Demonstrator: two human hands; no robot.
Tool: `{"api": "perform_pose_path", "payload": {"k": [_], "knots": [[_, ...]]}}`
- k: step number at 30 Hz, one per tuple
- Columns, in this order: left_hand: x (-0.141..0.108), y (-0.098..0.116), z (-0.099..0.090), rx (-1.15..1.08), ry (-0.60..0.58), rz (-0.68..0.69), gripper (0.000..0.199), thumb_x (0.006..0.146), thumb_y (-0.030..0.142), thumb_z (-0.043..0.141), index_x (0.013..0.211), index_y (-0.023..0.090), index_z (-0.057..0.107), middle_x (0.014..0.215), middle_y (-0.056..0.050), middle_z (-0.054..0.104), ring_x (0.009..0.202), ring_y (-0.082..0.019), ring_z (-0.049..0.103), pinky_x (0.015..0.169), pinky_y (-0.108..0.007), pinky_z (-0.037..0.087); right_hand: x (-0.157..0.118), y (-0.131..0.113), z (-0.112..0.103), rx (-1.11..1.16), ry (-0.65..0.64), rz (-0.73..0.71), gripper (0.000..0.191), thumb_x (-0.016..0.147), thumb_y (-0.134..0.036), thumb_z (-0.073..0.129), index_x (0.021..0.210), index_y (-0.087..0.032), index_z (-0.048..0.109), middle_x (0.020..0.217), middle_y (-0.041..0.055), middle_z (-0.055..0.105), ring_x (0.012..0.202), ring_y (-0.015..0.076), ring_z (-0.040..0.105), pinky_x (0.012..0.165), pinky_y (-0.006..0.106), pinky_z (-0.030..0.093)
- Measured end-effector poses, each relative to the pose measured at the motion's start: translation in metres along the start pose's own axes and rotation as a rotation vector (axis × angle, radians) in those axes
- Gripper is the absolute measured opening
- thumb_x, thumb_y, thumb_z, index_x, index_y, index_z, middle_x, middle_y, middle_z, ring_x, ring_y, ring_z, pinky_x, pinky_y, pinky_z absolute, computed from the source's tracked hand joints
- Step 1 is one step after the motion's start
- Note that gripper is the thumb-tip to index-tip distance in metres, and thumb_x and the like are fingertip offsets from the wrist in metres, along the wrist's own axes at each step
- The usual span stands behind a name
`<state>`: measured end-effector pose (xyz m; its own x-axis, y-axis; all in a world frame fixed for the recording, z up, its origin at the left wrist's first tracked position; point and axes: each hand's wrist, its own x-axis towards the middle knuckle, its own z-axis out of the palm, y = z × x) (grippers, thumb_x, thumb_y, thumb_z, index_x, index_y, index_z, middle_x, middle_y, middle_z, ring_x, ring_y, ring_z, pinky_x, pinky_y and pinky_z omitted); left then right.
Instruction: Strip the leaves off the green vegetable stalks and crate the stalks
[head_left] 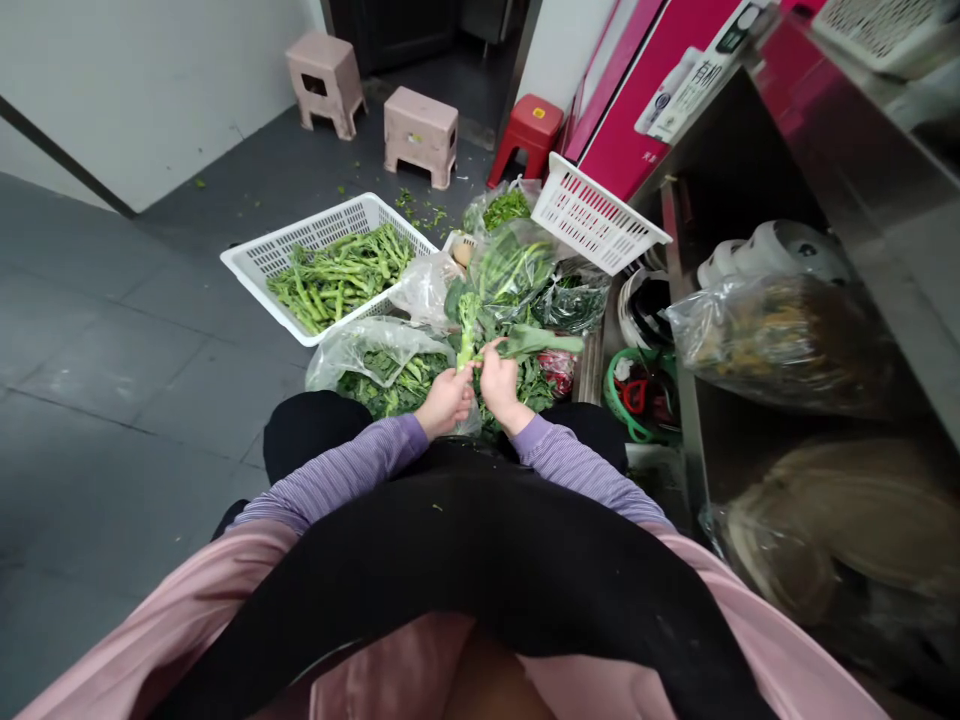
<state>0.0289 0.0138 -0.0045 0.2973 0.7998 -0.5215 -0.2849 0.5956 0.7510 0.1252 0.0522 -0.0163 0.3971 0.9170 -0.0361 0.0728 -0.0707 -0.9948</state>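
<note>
Between my knees, my left hand (448,399) is closed round the lower stem of a green vegetable stalk (468,325), which stands upright with its budded top away from me. Beside it, my right hand (499,382) is closed on a large green leaf (536,342) that points to the right. The two hands nearly touch at the stem. Below and around them lie leafy greens (394,380), partly in a clear plastic bag (330,355). A white basket (281,310) at the upper left holds many trimmed stalks (337,275).
Bagged greens (514,265) and a tilted white basket (596,220) lie beyond my hands. A green basket (637,430) stands near the metal shelf (694,440) at right. Two pink stools (420,130) and a red stool (531,130) are farther back.
</note>
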Motion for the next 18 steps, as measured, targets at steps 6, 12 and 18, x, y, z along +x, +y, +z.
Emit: {"api": "perform_pose_path", "payload": {"k": [6, 12, 18], "knots": [[0.006, 0.016, -0.019, -0.249, -0.364, -0.109, 0.030, 0.083, 0.044, 0.057, 0.080, 0.018, 0.042, 0.046, 0.011, 0.027, 0.029, -0.003, 0.020, 0.030, -0.013, 0.012, 0.066, 0.003, -0.054, -0.010, 0.062, 0.422, 0.018, 0.084, -0.032, 0.052, 0.073, -0.018, 0.047, 0.055, -0.0062, 0.048, 0.045, 0.0072, 0.048, 0.052, 0.022, 0.050], [0.003, 0.012, -0.026, -0.292, -0.565, -0.167, 0.026, 0.087, 0.044, 0.048, 0.081, 0.018, 0.045, 0.047, 0.009, 0.033, 0.029, -0.005, 0.023, 0.027, -0.015, 0.019, 0.082, 0.000, -0.077, -0.102, -0.309, 0.606, 0.041, 0.079, -0.056, 0.056, 0.090, -0.016, 0.055, 0.082, 0.0064, 0.064, 0.063, 0.0126, 0.059, 0.057, 0.026, 0.050], [0.005, 0.003, -0.021, -0.192, -0.392, -0.114, 0.025, 0.083, 0.040, 0.054, 0.078, 0.017, 0.046, 0.045, 0.009, 0.032, 0.028, -0.004, 0.022, 0.028, -0.014, 0.017, 0.041, -0.012, -0.024, 0.031, -0.140, 0.126, 0.025, 0.081, -0.044, 0.058, 0.084, -0.020, 0.050, 0.069, -0.0015, 0.056, 0.052, 0.0091, 0.051, 0.052, 0.022, 0.046]]}}
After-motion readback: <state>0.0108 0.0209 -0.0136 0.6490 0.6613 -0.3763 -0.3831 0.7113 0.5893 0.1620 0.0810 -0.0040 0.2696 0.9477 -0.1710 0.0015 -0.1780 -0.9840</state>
